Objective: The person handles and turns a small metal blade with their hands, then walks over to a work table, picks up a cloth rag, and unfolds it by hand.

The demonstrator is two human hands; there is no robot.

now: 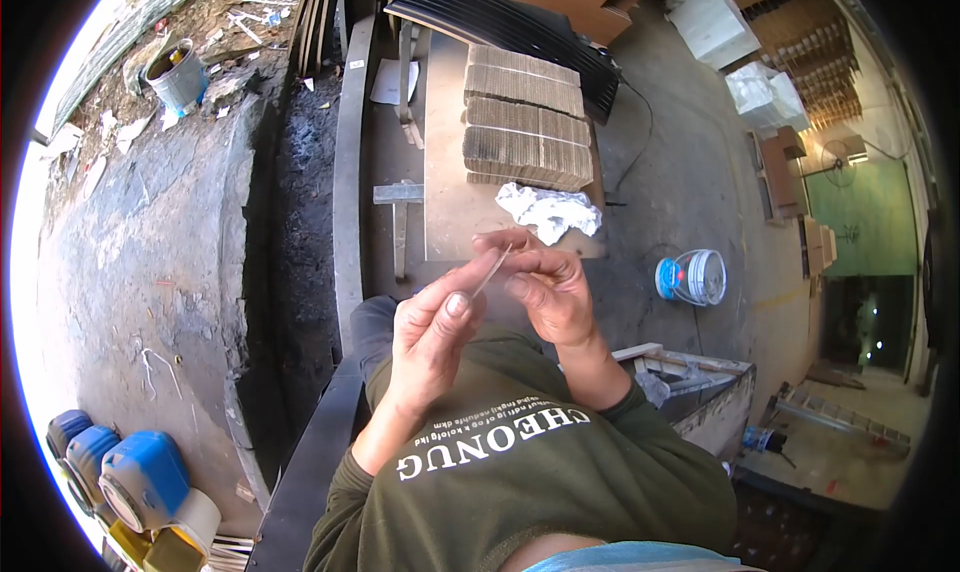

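L hand (428, 334) & R hand (562, 300) both pinched a thin strip (490, 271), which ran betw. their fingertips. Crumpled white bundle (550, 212) lay just past R hand, cardboard stacks (527, 130) farther fwd.

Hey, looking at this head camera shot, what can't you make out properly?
- Head view: the thin strip's material; too slim to tell.
- Head view: whether the right hand grips it too; its fingers hide any contact.
- Head view: the tabletop beneath the cardboard stacks; they cover it.
- Head view: the yellow container; cut off by the lower edge.
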